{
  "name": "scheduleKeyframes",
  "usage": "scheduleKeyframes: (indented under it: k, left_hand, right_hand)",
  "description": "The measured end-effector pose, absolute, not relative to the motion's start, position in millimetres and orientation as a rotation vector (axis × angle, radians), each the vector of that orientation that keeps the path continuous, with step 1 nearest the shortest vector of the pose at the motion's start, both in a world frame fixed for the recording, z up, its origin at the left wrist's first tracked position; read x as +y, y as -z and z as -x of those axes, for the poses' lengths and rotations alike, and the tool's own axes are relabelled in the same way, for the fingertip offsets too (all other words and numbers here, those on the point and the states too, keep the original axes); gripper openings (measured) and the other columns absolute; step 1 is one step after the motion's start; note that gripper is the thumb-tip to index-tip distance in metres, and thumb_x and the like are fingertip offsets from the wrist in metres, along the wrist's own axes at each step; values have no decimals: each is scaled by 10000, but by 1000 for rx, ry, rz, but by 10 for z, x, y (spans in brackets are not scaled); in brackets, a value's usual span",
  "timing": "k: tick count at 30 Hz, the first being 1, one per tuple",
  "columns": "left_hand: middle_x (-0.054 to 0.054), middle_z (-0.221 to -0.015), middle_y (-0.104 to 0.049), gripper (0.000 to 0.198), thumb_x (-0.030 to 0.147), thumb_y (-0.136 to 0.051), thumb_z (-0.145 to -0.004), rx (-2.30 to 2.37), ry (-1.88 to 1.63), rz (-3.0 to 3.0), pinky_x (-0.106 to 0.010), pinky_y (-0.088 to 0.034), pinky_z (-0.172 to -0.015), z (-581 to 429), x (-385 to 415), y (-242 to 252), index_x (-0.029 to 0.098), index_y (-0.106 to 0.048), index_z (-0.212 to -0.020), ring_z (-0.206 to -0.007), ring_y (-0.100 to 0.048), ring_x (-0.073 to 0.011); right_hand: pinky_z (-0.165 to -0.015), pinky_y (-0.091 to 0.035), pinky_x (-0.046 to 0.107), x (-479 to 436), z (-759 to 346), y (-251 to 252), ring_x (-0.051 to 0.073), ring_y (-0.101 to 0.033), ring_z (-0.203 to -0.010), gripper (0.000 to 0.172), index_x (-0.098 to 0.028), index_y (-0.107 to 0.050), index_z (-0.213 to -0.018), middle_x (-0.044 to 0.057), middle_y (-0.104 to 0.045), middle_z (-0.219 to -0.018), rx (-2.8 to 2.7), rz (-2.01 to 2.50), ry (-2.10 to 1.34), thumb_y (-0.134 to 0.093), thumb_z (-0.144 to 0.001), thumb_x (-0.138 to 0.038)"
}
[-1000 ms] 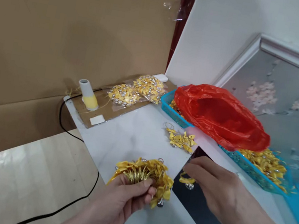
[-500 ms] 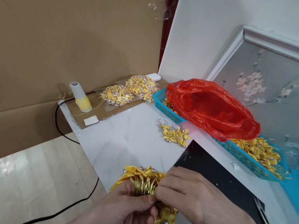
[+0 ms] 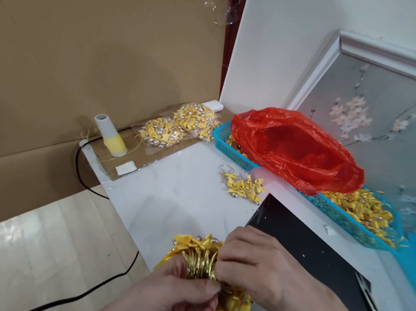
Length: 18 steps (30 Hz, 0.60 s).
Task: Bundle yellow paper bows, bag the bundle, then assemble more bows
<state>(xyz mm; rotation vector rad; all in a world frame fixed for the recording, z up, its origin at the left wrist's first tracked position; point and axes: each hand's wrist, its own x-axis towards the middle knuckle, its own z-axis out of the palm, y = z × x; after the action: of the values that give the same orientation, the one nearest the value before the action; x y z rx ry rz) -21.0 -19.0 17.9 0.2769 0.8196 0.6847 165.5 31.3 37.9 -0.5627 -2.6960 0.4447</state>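
Observation:
A bunch of gold wire rings (image 3: pixel 199 264) with yellow ribbon bows and silver bells is held low over the front of the table. My left hand (image 3: pixel 183 293) is closed around its near left side, the thumb lying across the rings. My right hand (image 3: pixel 253 265) is closed at the right side of the bunch, fingers curled, their tips hidden behind the knuckles. Bows (image 3: pixel 233 307) and a silver bell hang below my right hand. On the white table (image 3: pixel 173 192) beyond lies a smaller cluster of yellow bows (image 3: pixel 245 187) with a ring beside it.
A blue basket (image 3: pixel 356 227) holds yellow bows, with a red plastic bag (image 3: pixel 293 149) over it. Thread snips (image 3: pixel 374 308) lie on a black board (image 3: pixel 308 248) at right. Bagged bows (image 3: pixel 194 118) and a thread cone (image 3: pixel 110 135) stand at the back left. A black cable (image 3: pixel 87 290) crosses the floor.
The bows and bell hanging under my right hand have shifted slightly right and down. Both hands keep their hold on the bunch; the view has moved a little.

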Motion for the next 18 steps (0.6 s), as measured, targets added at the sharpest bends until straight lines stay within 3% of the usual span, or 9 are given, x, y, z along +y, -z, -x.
scheduleKeyframes:
  k: [9,14,18]
  left_hand:
    - [-12,-548,-599,131,158,-798,-666,877,-692,-255,-130,-464,-461,212,-132,-98,97,-683,-665,-444,-507,-47]
    - [-8,-572,-621,144,147,-829,-644,920,-755,-152,-139,-529,-500,252,-95,-105,107,-727,-737,-496,-560,-57]
    - [-19,-579,-627,119,141,-822,-656,938,-796,-123,-133,-537,-498,326,-90,-128,91,-735,-719,-492,-563,-54]
  right_hand:
    - [-767,-498,277,441,-1612,-380,134,-593,-812,184,-192,-669,-854,22,-692,-839,-2507,503,-794,-518,-928,-118]
    - [-797,-513,252,975,-1601,-383,143,-652,-876,139,-192,-689,-900,22,-716,-920,-2451,1134,-478,-554,-913,-160]
    - [-845,-501,336,1605,-1434,-219,195,-646,-949,183,-161,-679,-958,76,-698,-1012,-2415,1525,-264,-499,-934,-136]
